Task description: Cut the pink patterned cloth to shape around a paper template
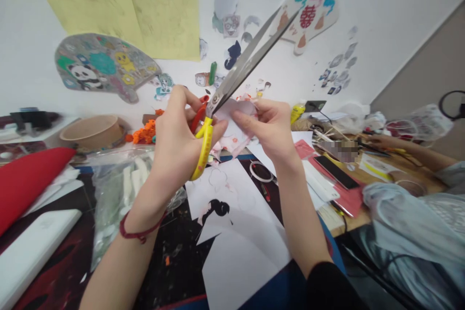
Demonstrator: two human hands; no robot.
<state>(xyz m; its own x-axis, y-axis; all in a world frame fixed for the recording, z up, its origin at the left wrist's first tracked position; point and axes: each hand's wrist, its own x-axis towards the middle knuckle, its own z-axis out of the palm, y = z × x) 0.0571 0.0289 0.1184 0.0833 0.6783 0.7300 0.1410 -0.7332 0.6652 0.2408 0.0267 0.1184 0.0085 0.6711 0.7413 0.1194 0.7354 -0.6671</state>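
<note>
Above the table (345, 220), left hand (178, 140) grips scissors (241, 70) aimed up-right, right hand (269, 128) pinches paper (236, 118)

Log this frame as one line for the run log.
left hand: scissors, yellow and red handles | right hand: paper, pink-marked | nearby: plastic bag

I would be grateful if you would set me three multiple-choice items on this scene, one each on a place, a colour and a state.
1. Where is the tan bowl relative to the left hand?
A. To its left
B. To its right
C. Under it

2. What colour is the cord on the left wrist?
A. Blue
B. Green
C. Red

3. How do the scissors stand?
A. Blades open
B. Blades shut
C. Lying down

1: A, the bowl sits left of that hand.
2: C, the cord shows red.
3: A, the blades spread apart above the paper in the right hand.
</note>
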